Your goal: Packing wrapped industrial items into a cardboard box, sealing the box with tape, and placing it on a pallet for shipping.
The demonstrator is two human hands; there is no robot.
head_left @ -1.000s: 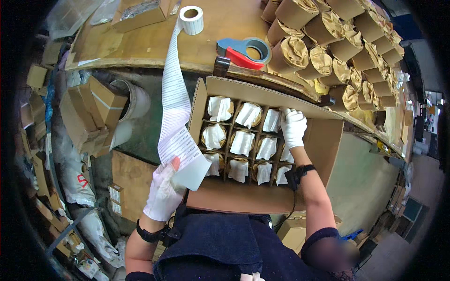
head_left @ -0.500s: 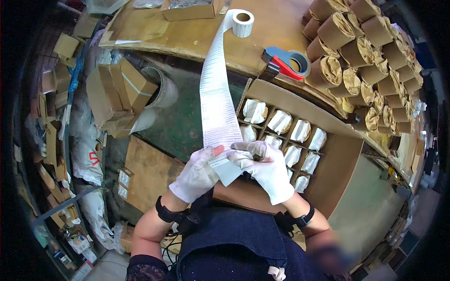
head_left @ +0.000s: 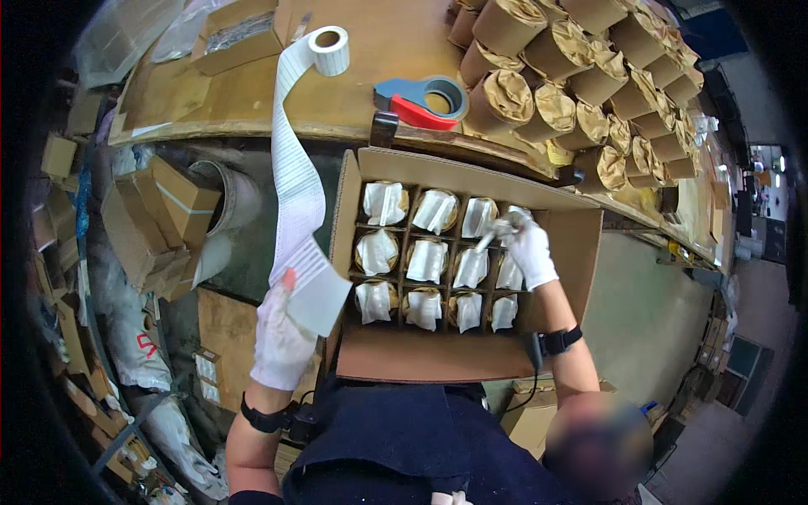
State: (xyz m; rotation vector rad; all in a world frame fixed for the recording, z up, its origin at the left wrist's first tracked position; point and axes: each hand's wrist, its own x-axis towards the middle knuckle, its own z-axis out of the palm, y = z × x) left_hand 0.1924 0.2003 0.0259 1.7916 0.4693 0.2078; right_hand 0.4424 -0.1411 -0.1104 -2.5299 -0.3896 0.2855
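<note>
My left hand (head_left: 283, 338), in a white glove, grips the end of a long white label strip (head_left: 296, 181). The strip curves up to its label roll (head_left: 329, 52), standing on the table. My right hand (head_left: 529, 252), also gloved, reaches over the far right part of an open cardboard box (head_left: 404, 352). Its fingers are pinched together close to the wrapped tops; what they hold, if anything, is too small to tell. Cardboard dividers split the box into compartments. Each visible compartment holds a brown paper-wrapped item with a white piece on top, such as this wrapped item (head_left: 427, 261).
A red and grey tape dispenser (head_left: 429, 103) lies near the edge of the wooden table (head_left: 236, 109). Several brown paper-wrapped cylinders (head_left: 581, 50) are stacked at the far right. Folded cardboard (head_left: 143, 215) and a white bin (head_left: 223, 198) stand at the left.
My hands have parted. The right one left the label strip and moved right, over the box; the left keeps the strip. The view has shifted, showing more of the box.
</note>
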